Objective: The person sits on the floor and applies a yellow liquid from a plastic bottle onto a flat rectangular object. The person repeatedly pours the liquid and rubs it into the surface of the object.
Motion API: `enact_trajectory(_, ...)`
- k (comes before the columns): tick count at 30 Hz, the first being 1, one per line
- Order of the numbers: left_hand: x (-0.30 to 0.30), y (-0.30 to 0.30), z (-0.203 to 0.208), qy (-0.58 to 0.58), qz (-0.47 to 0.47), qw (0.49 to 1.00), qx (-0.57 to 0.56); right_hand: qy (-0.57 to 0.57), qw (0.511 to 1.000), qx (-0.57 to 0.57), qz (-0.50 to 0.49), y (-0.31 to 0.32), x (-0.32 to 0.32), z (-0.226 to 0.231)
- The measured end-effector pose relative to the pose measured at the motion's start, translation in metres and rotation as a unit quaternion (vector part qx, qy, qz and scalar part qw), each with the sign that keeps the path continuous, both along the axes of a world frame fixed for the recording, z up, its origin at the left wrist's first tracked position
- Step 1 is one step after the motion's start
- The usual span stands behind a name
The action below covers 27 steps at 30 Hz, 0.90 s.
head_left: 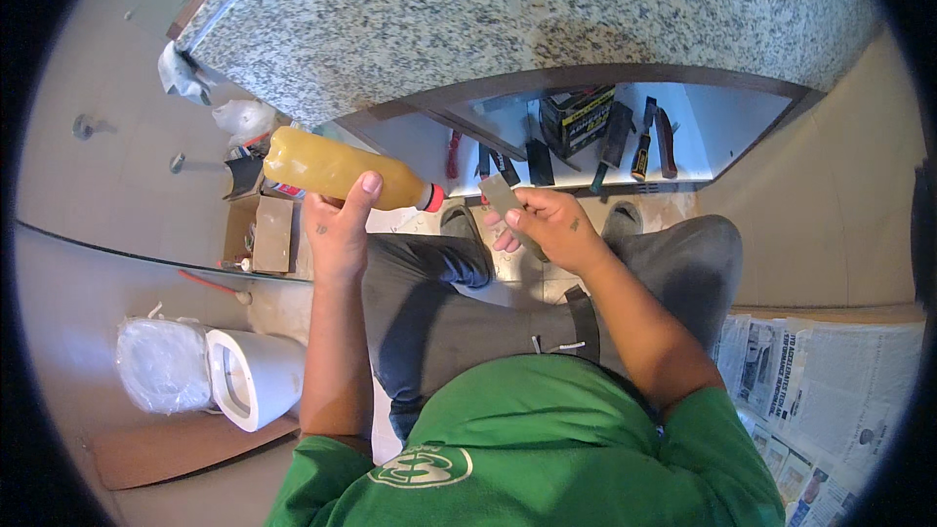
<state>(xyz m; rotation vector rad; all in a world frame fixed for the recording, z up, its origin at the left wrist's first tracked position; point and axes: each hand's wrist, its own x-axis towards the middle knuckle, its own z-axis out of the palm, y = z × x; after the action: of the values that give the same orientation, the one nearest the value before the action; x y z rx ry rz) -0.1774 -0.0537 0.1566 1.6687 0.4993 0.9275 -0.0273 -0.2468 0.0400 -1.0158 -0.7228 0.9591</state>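
Fingers of the left hand (340,224) wrap the plastic bottle (332,168) from below, mostly hidden, with the thumb pressed along its near side. Thumb and forefinger of the right hand (564,224) pinch a flat grey strip (502,195), the other fingers curled loosely beneath it.

The bottle lies almost level in the air, left of the strip and apart from it, its red cap (435,198) pointing right, toward the strip. Yellow, cloudy liquid fills most of it.

Just beyond the hands is an open cabinet (727,127) under a speckled granite countertop (468,20), whose overhanging edge hides the cabinet's upper part. On the cabinet floor stands a black carton (576,119); what it contains cannot be told. Hand tools crowd around it: a red-handled tool (453,153) to the left, a black-and-yellow-handled tool (641,156) and a curved brown tool (667,141) to the right.

Left of the person's legs, an open cardboard box (275,234) holds small items too indistinct to name. Nearer, a white toilet (258,379) stands beside its plastic-wrapped part (161,363). Newspaper sheets (825,371) cover the area at right.
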Motion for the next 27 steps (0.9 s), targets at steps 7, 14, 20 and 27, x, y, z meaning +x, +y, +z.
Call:
enact_trajectory(7, 0.012, 0.0, -0.024, -0.011, -0.016, 0.997, -0.075, 0.046, 0.999, -0.008, 0.017, -0.013, 0.002, -0.005)
enact_trajectory(14, 0.019, -0.001, -0.033, 0.011, -0.025, 0.998, -0.063, 0.028, 0.995, -0.075, 0.054, -0.02, 0.0, 0.007)
enact_trajectory(20, 0.037, -0.013, -0.038, -0.051, -0.012, 0.99, -0.128, 0.027, 0.994, -0.084, 0.066, -0.023, 0.005, 0.008)
enact_trajectory(27, 0.031, -0.001, -0.049, -0.026, -0.043, 0.995, -0.091, 0.009, 0.994, -0.088, 0.07, -0.025, 0.005, 0.01)
